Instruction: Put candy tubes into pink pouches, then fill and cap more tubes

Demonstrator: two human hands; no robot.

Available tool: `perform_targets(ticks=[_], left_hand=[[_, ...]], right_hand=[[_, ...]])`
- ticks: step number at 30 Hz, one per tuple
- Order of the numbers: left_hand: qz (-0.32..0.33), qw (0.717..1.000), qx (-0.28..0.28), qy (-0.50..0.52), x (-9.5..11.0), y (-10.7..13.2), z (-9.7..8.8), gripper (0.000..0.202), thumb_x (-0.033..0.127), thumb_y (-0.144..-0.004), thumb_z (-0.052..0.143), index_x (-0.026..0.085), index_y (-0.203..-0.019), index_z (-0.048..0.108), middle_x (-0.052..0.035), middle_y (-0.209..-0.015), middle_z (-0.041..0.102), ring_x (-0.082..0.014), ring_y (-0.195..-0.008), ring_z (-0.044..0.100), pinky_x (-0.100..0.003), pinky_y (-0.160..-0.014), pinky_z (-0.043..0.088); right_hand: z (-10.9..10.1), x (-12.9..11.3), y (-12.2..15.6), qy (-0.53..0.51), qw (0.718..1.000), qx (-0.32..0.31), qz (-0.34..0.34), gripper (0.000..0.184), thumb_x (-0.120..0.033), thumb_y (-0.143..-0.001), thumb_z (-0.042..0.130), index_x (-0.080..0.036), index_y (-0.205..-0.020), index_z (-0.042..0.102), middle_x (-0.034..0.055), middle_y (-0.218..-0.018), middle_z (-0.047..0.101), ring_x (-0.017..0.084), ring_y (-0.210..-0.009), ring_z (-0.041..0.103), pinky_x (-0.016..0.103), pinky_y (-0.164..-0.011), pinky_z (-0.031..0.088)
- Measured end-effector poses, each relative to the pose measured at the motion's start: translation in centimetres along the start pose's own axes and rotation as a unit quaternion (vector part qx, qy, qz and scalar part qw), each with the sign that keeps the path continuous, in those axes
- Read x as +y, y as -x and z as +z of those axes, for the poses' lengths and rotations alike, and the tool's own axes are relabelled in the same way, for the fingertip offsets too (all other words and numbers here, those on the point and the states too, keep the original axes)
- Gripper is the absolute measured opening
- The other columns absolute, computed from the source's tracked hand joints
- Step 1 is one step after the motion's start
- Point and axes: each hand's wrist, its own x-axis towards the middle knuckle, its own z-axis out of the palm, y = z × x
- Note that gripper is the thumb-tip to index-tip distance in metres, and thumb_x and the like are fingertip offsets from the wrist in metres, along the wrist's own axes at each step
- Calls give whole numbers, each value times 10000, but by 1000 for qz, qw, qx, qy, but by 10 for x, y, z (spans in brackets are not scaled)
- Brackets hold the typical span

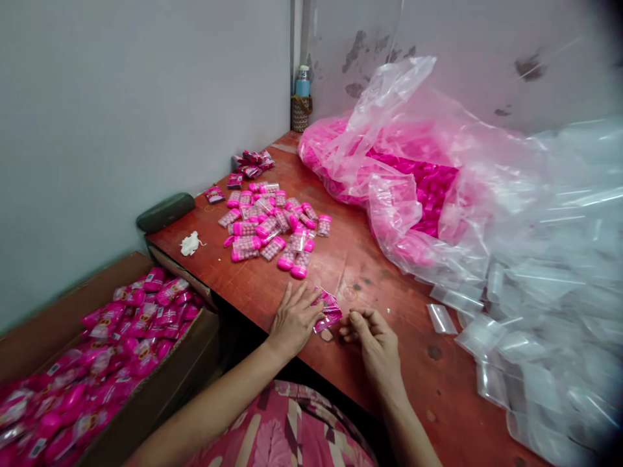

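My left hand [294,316] lies flat on the red-brown table [370,272], its fingers stretched over a small clear packet with pink contents [329,310]. My right hand [372,337] rests just right of the packet, fingers curled in a pinch near its edge; what it pinches is too small to make out. A heap of small pink-capped tubes [272,227] lies further back on the table.
A cardboard box [160,383] full of filled pink packets stands at the lower left. A large plastic bag of pink tubes [399,175] fills the back right. Several empty clear bags [535,311] pile up at the right. A dark case [165,211] and a bottle [302,81] stand by the wall.
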Motion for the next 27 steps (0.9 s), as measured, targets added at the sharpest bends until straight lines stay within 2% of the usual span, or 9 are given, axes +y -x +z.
perform_targets(ticks=[5, 7, 9, 13, 17, 21, 23, 25, 27], left_hand=[[55, 997, 26, -48, -1, 4, 0, 232, 154, -728, 636, 281, -917, 682, -39, -1136, 608, -224, -1210, 410, -457, -1084, 136], [96, 991, 23, -88, 0, 5, 0, 237, 190, -778, 581, 262, -990, 661, -43, -1168, 589, -226, -1194, 428, -458, -1067, 209], [95, 991, 20, -91, 2, 6, -2, 263, 229, -801, 555, 239, -1052, 636, -57, -1175, 584, -224, -1162, 462, -426, -1037, 290], [-73, 995, -1, 61, 12, 3, -15, 401, 358, -778, 583, 189, -1141, 578, -91, -1081, 632, -227, -958, 600, -338, -849, 472], [-192, 956, -72, 208, 13, 0, -25, 318, 409, -743, 605, 104, -783, 684, -64, -699, 668, -170, -637, 624, -259, -615, 504], [-235, 939, -10, 252, 7, 4, -31, 311, 395, -698, 654, 86, -729, 678, -53, -654, 640, -133, -592, 598, -226, -570, 494], [-238, 934, 38, 263, 4, 7, -36, 304, 392, -687, 664, 88, -702, 673, -47, -639, 627, -123, -582, 587, -217, -555, 491], [-240, 929, 74, 272, 1, 10, -40, 291, 379, -660, 692, 91, -646, 659, -29, -594, 602, -112, -553, 569, -210, -534, 486], [-245, 921, 104, 285, 0, 12, -43, 281, 363, -630, 720, 92, -613, 647, -19, -571, 590, -103, -527, 556, -207, -518, 483]], right_hand=[[15, 0, -4, 43, 996, 55, -64, 334, -353, -729, 637, -195, -1001, 525, 65, -968, 615, 189, -855, 592, 312, -720, 489], [23, -3, -6, -11, 999, 24, -41, 409, -338, -704, 663, -208, -1051, 489, 52, -948, 624, 183, -821, 601, 300, -686, 490], [29, -9, -9, -73, 997, -9, -10, 414, -329, -706, 663, -220, -1056, 470, 21, -865, 634, 161, -735, 608, 277, -634, 487], [33, -19, -19, -97, 994, -50, 21, 411, -306, -684, 693, -224, -1025, 478, -45, -676, 590, 108, -546, 560, 216, -512, 440], [34, -23, -28, -40, 995, -86, 27, 423, -321, -649, 719, -201, -989, 498, -92, -536, 469, 88, -443, 476, 205, -449, 384], [26, -17, -33, 97, 994, -43, -9, 423, -416, -677, 666, -192, -994, 499, -59, -554, 498, 133, -471, 500, 249, -466, 386], [19, -13, -36, 264, 963, -16, -58, 390, -445, -695, 635, -193, -973, 528, -12, -618, 552, 181, -560, 544, 285, -512, 400], [16, -12, -40, 430, 892, -13, -137, 343, -452, -702, 623, -194, -920, 566, 49, -752, 599, 237, -716, 568, 331, -599, 419], [22, -15, -47, 519, 825, -11, -224, 321, -448, -732, 596, -187, -919, 584, 95, -905, 601, 272, -868, 543, 364, -696, 420]])
